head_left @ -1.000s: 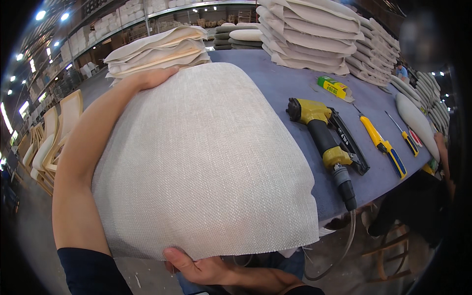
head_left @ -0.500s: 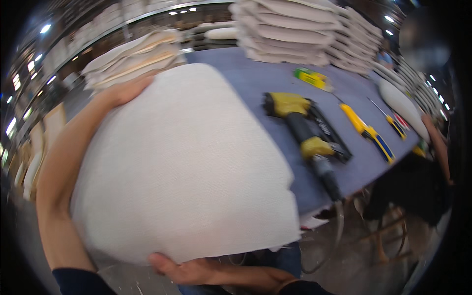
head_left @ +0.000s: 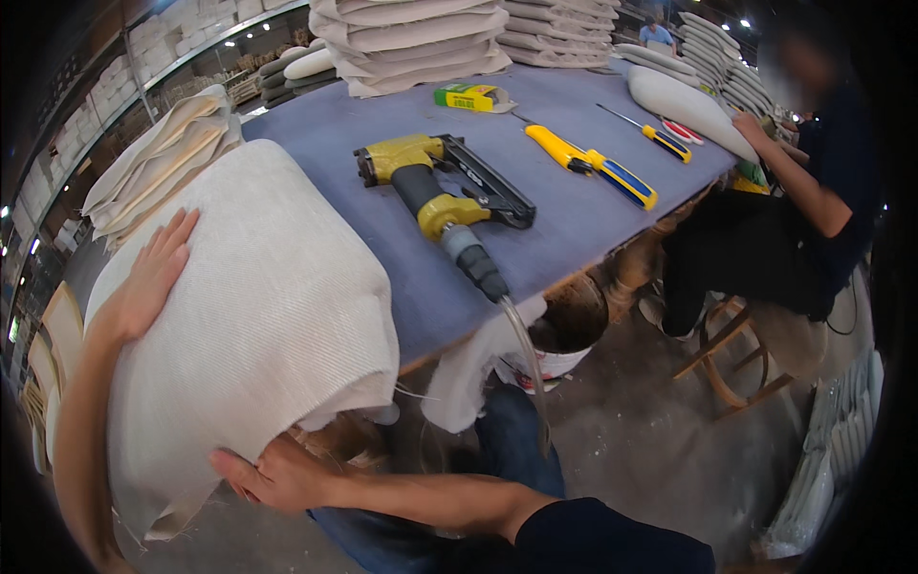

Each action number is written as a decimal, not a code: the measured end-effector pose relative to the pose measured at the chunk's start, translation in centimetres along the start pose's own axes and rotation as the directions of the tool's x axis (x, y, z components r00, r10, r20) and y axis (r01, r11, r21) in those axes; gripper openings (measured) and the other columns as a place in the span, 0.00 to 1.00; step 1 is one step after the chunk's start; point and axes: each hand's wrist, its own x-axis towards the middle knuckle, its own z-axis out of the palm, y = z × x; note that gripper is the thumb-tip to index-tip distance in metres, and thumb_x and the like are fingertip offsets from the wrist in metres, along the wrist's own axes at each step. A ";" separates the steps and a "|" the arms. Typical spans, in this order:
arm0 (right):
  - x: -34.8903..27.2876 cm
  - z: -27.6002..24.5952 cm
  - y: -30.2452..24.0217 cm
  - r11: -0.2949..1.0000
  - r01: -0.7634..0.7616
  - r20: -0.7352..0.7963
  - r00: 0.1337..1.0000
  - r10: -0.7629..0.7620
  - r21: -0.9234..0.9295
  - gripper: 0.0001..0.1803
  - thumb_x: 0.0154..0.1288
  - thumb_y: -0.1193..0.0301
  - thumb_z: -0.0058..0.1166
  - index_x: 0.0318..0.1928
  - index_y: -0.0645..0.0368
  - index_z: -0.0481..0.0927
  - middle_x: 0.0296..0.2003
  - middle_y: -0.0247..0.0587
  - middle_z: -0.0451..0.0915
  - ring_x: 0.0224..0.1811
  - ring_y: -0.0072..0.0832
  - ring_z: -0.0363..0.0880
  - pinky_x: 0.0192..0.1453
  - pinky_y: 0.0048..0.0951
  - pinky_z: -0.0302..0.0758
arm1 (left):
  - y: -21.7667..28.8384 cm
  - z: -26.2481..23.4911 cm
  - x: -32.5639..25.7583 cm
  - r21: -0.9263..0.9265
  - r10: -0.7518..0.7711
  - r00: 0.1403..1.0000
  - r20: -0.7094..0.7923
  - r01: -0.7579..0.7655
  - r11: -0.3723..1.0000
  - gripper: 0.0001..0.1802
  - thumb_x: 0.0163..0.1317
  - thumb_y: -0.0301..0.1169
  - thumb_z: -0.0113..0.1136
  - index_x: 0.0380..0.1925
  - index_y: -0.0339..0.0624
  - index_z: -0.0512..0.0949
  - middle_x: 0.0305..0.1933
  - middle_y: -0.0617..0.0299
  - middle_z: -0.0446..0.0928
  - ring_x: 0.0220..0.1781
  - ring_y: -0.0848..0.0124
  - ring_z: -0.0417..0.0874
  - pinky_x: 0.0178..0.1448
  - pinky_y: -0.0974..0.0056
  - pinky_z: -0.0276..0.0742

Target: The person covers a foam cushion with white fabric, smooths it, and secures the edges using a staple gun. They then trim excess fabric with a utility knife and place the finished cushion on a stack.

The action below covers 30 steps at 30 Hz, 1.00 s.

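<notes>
A large upholstered chair pad (head_left: 258,277) in off-white woven cloth lies at the left, partly over the table's left end. Its cloth hangs loose at the near edge, with a frayed corner. My left hand (head_left: 153,277) rests flat on the pad's left side, fingers stretched out. At the near edge, my right hand (head_left: 277,474) grips the cloth border, thumb on top and the other fingers partly hidden beneath. To the right of the pad, a yellow and black air stapler (head_left: 426,187) lies on the blue-grey table (head_left: 325,134), its hose running over the front edge.
Stacks of pads (head_left: 411,43) stand at the back; cloth-covered pieces (head_left: 167,158) are piled at the far left. A yellow-green box (head_left: 473,98), a yellow-handled tool (head_left: 593,165) and a screwdriver (head_left: 650,134) lie on the table. At right a co-worker (head_left: 803,191) handles another pad (head_left: 688,110). Below stands a bucket (head_left: 569,325).
The view has swung right. The pad has come down and left, its near edge now drooping. My left hand has moved from the far edge onto its top; my right hand still holds the near edge.
</notes>
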 end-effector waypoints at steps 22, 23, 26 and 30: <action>-2.9 -2.0 -3.4 0.973 -0.139 -0.047 0.988 0.150 0.184 0.30 0.87 0.53 0.42 0.45 0.71 0.83 0.29 0.53 0.87 0.21 0.30 0.83 0.26 0.27 0.79 | 4.5 4.1 -15.6 0.443 0.267 0.920 -0.285 -0.121 0.888 0.36 0.82 0.60 0.36 0.84 0.65 0.55 0.86 0.48 0.56 0.81 0.32 0.62 0.79 0.25 0.61; -2.6 -1.6 -4.0 0.973 -0.175 -0.053 0.981 0.184 0.152 0.29 0.87 0.54 0.42 0.45 0.71 0.83 0.29 0.52 0.87 0.20 0.30 0.83 0.26 0.27 0.79 | 4.4 4.2 -15.7 0.441 0.279 0.913 -0.298 -0.128 0.888 0.35 0.82 0.59 0.37 0.84 0.65 0.55 0.86 0.48 0.57 0.80 0.31 0.64 0.78 0.25 0.62; -1.4 0.1 -5.5 0.966 -0.231 -0.136 0.959 0.247 0.119 0.29 0.87 0.54 0.42 0.43 0.70 0.83 0.26 0.48 0.85 0.20 0.28 0.82 0.25 0.26 0.77 | 4.3 4.4 -15.4 0.449 0.311 0.897 -0.314 -0.149 0.881 0.35 0.82 0.58 0.39 0.84 0.64 0.56 0.85 0.47 0.58 0.79 0.30 0.65 0.77 0.25 0.63; -2.2 0.5 -3.1 0.984 -0.173 -0.201 0.963 0.180 0.052 0.30 0.88 0.55 0.43 0.37 0.68 0.85 0.19 0.42 0.81 0.18 0.25 0.79 0.24 0.25 0.74 | 4.3 4.3 -15.5 0.461 0.335 0.886 -0.320 -0.163 0.872 0.36 0.80 0.59 0.42 0.84 0.63 0.56 0.84 0.47 0.59 0.78 0.30 0.66 0.76 0.25 0.65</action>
